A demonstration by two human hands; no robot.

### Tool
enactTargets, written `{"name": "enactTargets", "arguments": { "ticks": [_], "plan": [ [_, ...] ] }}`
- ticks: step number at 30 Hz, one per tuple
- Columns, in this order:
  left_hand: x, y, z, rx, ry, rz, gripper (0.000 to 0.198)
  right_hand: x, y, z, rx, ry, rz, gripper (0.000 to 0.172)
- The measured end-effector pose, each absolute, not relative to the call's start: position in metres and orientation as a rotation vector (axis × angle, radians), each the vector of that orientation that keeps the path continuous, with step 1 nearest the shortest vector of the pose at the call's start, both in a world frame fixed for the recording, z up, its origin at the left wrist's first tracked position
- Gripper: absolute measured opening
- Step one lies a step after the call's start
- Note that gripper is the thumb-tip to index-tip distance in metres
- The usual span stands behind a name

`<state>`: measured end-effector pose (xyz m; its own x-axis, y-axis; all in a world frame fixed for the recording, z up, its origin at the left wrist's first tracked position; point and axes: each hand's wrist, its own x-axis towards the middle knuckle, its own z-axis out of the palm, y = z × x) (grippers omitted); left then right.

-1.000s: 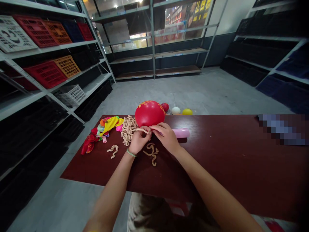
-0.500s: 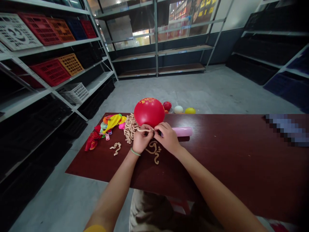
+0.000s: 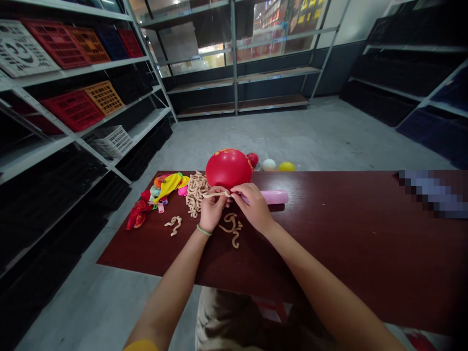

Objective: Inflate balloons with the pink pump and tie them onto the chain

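An inflated red balloon [image 3: 228, 167] with yellow print rests on the dark red table [image 3: 329, 234]. My left hand [image 3: 211, 210] is closed on a beige rubber band [image 3: 213, 194] stretched at the balloon's neck. My right hand [image 3: 253, 205] pinches the neck and the band's other end, fingers pressed together. Both hands touch each other just below the balloon. A pink tube-shaped pump [image 3: 274, 197] lies behind my right hand.
A pile of beige rubber bands [image 3: 195, 192] and loose ones [image 3: 231, 228] lie near my hands. Uninflated coloured balloons [image 3: 157, 195] sit at the table's left. Small inflated balloons [image 3: 269, 164] lie on the floor beyond. Shelves with crates [image 3: 73, 109] stand left.
My hands shifted slightly at the balloon's neck, still working the rubber band. The view moved a little; the balloon stays in place.
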<state>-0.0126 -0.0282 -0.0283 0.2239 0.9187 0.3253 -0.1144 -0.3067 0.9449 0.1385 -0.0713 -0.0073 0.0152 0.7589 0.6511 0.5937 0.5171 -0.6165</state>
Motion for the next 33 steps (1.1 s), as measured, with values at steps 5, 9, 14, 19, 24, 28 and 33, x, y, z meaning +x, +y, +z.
{"name": "enactTargets", "arguments": {
  "ticks": [5,9,14,19,24,28,33],
  "plan": [
    [-0.015,-0.03,-0.028,1.49,0.735,1.312,0.018,0.139,-0.072,-0.006,-1.187,-1.667,0.246,0.013],
    [-0.016,-0.03,-0.024,1.482,0.697,1.295,0.017,0.141,-0.07,-0.005,-1.184,-1.656,0.355,0.009],
    [-0.019,-0.03,-0.021,1.478,0.655,1.242,0.018,0.147,-0.067,-0.006,-1.161,-1.68,0.406,0.011],
    [-0.022,-0.029,-0.02,1.462,0.636,1.199,0.021,0.151,-0.066,-0.007,-1.157,-1.697,0.442,0.008],
    [-0.023,-0.029,-0.017,1.477,0.668,1.205,0.023,0.143,-0.072,-0.001,-1.187,-1.714,0.266,0.009],
    [-0.023,-0.031,-0.015,1.505,0.703,1.202,0.026,0.138,-0.077,0.001,-1.253,-1.74,0.047,0.011],
    [-0.022,-0.031,-0.013,1.531,0.767,1.201,0.024,0.138,-0.076,-0.003,-1.353,-1.747,-0.107,0.011]
  ]
}}
